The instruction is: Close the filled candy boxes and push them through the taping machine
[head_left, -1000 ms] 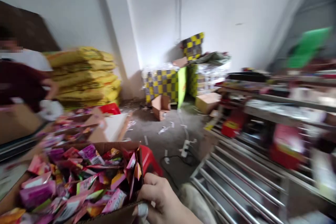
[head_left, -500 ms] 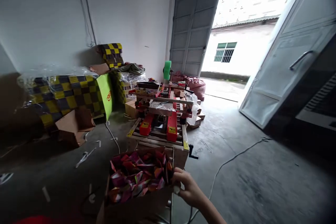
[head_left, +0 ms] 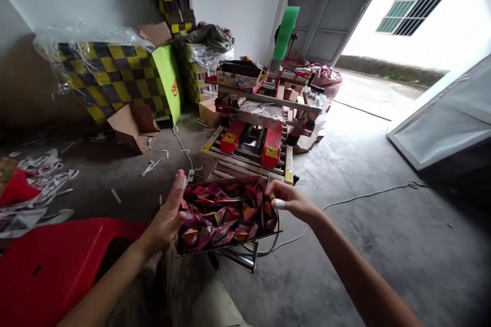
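Observation:
An open cardboard box [head_left: 226, 249] full of small red, purple and orange packets [head_left: 226, 214] is low in front of me, at the near end of a roller conveyor [head_left: 241, 171]. My left hand [head_left: 166, 222] is at the box's left side, its fingers stretched upward and the palm toward the wall. Over at the right rim, my right hand [head_left: 289, 200] has its fingers curled onto the box's edge. White wrapping covers a fingertip on each hand. The far side of the box is partly hidden by the packets.
A red-and-black sealing machine [head_left: 253, 135] with a green tape roll [head_left: 286, 33] stands ahead. Left are a red plastic stool [head_left: 49, 271], white scraps [head_left: 49, 184], an empty carton [head_left: 132, 127] and yellow-black stacks [head_left: 115, 79]. A cable [head_left: 353, 199] crosses the floor at right.
My view has tilted down and turned left. My left hand has come into view beside the box. The right hand stays at the box's right edge.

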`<move>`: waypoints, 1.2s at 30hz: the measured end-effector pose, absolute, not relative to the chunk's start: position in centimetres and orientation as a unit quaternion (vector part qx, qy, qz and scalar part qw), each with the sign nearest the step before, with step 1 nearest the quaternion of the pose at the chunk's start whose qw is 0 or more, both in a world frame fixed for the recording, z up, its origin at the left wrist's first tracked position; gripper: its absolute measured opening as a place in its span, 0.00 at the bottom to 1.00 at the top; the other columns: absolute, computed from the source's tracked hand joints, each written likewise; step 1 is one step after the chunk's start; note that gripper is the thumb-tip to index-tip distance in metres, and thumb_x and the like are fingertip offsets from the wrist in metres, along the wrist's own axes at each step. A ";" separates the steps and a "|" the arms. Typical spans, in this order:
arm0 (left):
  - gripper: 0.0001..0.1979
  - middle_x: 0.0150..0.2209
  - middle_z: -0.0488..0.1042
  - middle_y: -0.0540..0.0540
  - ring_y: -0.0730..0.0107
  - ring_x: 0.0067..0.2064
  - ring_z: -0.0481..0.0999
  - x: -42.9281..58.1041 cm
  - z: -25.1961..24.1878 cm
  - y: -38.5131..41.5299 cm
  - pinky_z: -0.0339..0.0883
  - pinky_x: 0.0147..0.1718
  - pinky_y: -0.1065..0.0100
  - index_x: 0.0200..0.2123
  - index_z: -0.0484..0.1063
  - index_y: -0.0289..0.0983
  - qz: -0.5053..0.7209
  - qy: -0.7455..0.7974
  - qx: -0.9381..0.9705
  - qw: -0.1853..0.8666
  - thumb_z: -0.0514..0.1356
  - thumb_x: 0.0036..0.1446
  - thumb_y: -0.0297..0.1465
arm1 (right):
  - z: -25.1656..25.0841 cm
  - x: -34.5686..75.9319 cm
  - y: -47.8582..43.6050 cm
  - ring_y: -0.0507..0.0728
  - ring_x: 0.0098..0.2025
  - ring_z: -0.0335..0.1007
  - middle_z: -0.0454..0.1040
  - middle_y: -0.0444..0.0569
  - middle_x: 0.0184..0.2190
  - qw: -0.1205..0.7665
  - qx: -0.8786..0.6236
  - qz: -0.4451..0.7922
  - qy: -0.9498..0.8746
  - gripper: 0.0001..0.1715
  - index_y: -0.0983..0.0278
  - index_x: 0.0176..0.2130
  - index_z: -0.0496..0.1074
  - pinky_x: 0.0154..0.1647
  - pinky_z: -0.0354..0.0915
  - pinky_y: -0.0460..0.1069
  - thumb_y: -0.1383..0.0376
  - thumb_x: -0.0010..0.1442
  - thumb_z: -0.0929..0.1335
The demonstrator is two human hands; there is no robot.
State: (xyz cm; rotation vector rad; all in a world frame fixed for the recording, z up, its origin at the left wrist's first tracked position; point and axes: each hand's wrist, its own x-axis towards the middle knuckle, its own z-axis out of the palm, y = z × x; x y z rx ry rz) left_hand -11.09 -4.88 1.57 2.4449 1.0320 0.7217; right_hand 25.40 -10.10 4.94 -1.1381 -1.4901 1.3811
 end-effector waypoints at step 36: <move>0.35 0.65 0.44 0.30 0.49 0.66 0.41 -0.5 0.2 -8.5 0.33 0.59 0.39 0.64 0.44 0.29 0.167 0.491 0.809 0.278 0.53 0.60 0.38 | 2.8 19.6 -7.2 0.63 0.53 0.60 0.64 0.59 0.51 0.239 -0.611 0.107 -0.747 0.26 0.68 0.54 0.64 0.54 0.58 0.58 0.64 0.56 0.68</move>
